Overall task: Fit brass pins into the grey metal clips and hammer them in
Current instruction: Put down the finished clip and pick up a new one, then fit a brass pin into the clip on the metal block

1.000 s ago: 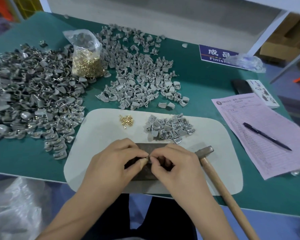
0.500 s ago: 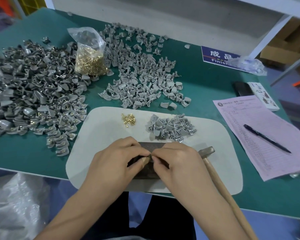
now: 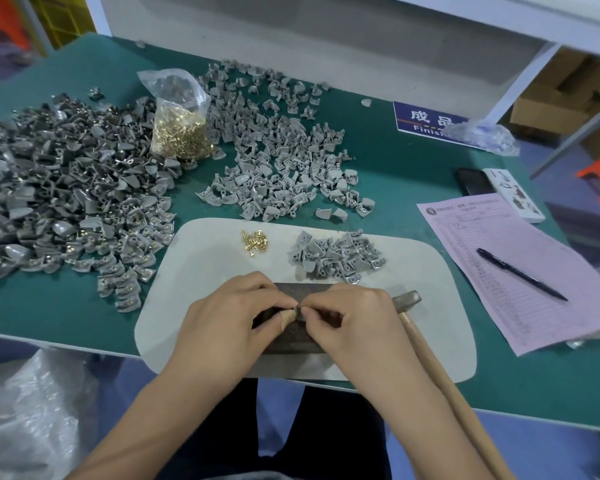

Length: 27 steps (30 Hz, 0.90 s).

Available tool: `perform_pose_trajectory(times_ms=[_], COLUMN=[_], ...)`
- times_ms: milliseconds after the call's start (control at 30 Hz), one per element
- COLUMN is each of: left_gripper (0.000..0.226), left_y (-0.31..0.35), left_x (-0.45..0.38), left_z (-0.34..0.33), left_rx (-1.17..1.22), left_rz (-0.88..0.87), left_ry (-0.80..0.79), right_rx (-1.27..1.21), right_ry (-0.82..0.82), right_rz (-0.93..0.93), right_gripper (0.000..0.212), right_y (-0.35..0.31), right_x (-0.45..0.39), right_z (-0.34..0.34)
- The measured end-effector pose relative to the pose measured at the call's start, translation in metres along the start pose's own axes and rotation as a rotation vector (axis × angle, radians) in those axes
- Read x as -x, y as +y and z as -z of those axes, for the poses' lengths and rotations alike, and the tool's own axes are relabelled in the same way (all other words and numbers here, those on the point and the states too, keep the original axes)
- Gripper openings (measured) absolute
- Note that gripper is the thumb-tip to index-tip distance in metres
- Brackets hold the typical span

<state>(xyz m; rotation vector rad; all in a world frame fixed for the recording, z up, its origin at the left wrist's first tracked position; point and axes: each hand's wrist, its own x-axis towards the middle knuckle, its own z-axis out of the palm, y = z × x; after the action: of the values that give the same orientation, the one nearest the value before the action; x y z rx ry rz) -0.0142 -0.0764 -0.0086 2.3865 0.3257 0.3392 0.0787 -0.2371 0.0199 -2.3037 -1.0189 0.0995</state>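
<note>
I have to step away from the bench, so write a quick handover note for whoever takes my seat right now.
Left hand and right hand: fingertips meet, pinching a small grey clip over the dark metal block; pin not visible.
Hammer lies unheld beside the right hand.
Loose brass pins and a small clip pile sit on the white mat; bag of pins behind.
Left pile shows brass, seemingly done. Middle pile remains.

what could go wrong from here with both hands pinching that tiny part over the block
1. The left hand and right hand hide the clip, so a crooked pin may go unnoticed.
2. The hammer lies against the right wrist; reaching for it may jog the part off the dark metal block.
3. The loose brass pins on the pale mat could roll or scatter once hammering starts.
</note>
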Motion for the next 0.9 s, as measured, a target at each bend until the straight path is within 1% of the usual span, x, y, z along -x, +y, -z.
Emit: perform_pose_trajectory(times_ms=[167,233,267,333,400,433,500,533,567,633,700,733,800,867,900], left_gripper=[0.009,0.008,0.007,0.005,0.004,0.004,0.005,0.005,0.005,0.005,0.006,0.005,0.006,0.006,0.005], left_y=[0.001,0.001,0.002,0.002,0.001,0.001,0.001,0.001,0.002,0.002,0.002,0.003,0.004,0.005,0.005], left_x=[0.002,0.002,0.002,0.002,0.003,0.004,0.004,0.004,0.004,0.004,0.003,0.003,0.004,0.005,0.005], left_z=[-0.001,-0.002,-0.003,-0.004,-0.005,-0.005,-0.006,-0.006,-0.006,-0.005,-0.004,-0.003,-0.004,-0.005,-0.005], left_rx=[-0.018,-0.031,-0.034,-0.031,-0.02,-0.017,-0.021,-0.023,-0.025,-0.029,-0.036,-0.041,-0.056,-0.079,-0.087], left_rz=[0.011,0.013,0.013,0.014,0.015,0.015,0.014,0.014,0.015,0.014,0.013,0.015,0.03,0.04,0.039], left_ry=[0.012,0.018,0.021,0.03,0.036,0.037,0.038,0.035,0.033,0.031,0.031,0.031,0.04,0.061,0.072], right_rx=[-0.004,-0.042,-0.083,-0.119,-0.008,0.073,0.181,0.21,0.23,0.262,0.292,0.263,0.068,-0.139,-0.208], right_ry=[0.067,0.135,0.19,0.334,0.431,0.432,0.322,0.242,0.175,0.112,0.118,0.144,0.214,0.229,0.209], right_rz=[0.017,0.016,-0.011,-0.117,-0.288,-0.403,-0.623,-0.682,-0.701,-0.667,-0.626,-0.599,-0.492,-0.386,-0.342], right_gripper=[0.01,0.005,0.004,0.009,0.013,0.018,0.036,0.042,0.041,0.029,0.023,0.021,0.014,0.019,0.022], right_y=[0.005,0.007,0.011,0.025,0.044,0.053,0.068,0.072,0.076,0.076,0.075,0.073,0.066,0.053,0.047], right_x=[0.002,0.009,0.014,0.027,0.043,0.052,0.07,0.078,0.082,0.084,0.08,0.079,0.077,0.071,0.068], right_z=[-0.006,-0.008,-0.006,0.003,0.014,0.018,0.021,0.021,0.021,0.021,0.023,0.024,0.028,0.033,0.034])
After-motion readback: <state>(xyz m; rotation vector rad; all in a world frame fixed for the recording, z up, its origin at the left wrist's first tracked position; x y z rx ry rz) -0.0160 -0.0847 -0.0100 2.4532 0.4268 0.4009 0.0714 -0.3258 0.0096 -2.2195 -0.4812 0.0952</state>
